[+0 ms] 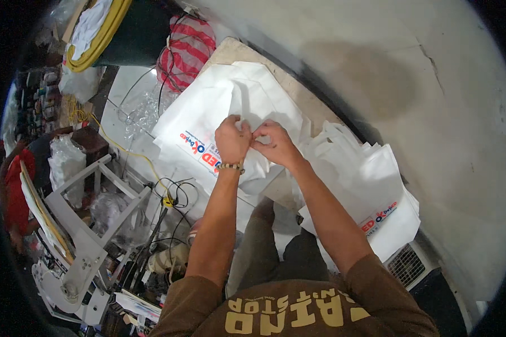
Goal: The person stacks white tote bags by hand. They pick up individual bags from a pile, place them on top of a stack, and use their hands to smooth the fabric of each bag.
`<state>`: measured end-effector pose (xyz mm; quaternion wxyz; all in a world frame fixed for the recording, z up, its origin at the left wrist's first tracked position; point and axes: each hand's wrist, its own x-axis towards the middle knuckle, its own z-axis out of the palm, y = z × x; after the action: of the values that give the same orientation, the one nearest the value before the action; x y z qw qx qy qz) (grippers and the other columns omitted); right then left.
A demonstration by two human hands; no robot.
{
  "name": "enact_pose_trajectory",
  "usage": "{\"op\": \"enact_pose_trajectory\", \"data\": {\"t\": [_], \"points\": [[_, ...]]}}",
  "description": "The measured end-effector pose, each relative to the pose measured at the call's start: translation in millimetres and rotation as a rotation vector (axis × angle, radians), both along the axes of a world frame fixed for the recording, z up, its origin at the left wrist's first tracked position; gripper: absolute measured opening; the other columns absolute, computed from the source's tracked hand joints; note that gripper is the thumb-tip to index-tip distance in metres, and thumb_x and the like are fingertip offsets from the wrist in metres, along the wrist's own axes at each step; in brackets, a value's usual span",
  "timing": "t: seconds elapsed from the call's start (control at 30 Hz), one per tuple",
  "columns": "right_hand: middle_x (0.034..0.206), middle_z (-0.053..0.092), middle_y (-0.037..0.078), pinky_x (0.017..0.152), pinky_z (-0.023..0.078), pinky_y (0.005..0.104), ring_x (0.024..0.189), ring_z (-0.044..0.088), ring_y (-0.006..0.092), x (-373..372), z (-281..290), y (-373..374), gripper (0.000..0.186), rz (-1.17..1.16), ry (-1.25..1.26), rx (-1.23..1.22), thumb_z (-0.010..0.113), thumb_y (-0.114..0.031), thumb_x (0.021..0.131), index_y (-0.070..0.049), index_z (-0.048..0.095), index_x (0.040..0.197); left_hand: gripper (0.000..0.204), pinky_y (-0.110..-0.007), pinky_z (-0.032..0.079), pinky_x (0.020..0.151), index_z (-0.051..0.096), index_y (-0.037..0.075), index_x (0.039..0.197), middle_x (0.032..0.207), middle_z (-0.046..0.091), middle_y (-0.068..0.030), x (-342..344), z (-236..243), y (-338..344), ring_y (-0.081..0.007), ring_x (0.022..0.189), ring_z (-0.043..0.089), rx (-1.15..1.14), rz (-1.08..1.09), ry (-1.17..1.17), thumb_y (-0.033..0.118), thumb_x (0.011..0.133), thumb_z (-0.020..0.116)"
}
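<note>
A stack of white fabric-like bags with red and blue print lies at the middle of the work surface. My left hand, with a beaded bracelet at its wrist, is closed over the right side of the top bag. Beside it, my right hand pinches the white material where my two hands meet; the fingertips partly hide what they grip. A second pile of white bags, with handles showing, spreads to the right below the stack.
A pale wall is at right, a red-striped bundle and dark bin behind. At left are a metal frame, tangled cables and plastic wrap. Another person in red is at the far left.
</note>
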<state>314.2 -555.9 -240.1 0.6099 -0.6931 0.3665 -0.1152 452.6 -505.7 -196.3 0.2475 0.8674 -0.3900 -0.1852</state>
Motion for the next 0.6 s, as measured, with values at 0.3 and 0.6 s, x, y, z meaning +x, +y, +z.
{"op": "enact_pose_trajectory", "data": {"t": [0.3,0.6], "points": [[0.093,0.065,0.013,0.081,0.049,0.0465,0.089,0.065,0.0321,-24,-34,-27,0.046,-0.376,0.475,-0.206,0.083,-0.013,0.073,-0.005,0.061,0.113,0.048,-0.051,0.049,0.069,0.042,0.007,0.133,0.088,0.067,-0.0289,-4,38,-8,-0.0468,0.08,0.065,0.048,0.04,0.306,-0.003,0.089,0.055],[0.076,0.065,0.013,0.064,0.053,0.0328,0.071,0.065,0.0283,13,44,2,0.008,-0.145,-0.226,-0.072,0.073,-0.003,0.077,0.001,0.069,0.083,0.018,-0.046,0.052,0.08,0.068,-0.004,0.099,0.097,0.068,-0.0266,2,19,9,-0.0449,0.09,0.065,-0.119,0.071,0.136,0.006,0.085,0.064]]}}
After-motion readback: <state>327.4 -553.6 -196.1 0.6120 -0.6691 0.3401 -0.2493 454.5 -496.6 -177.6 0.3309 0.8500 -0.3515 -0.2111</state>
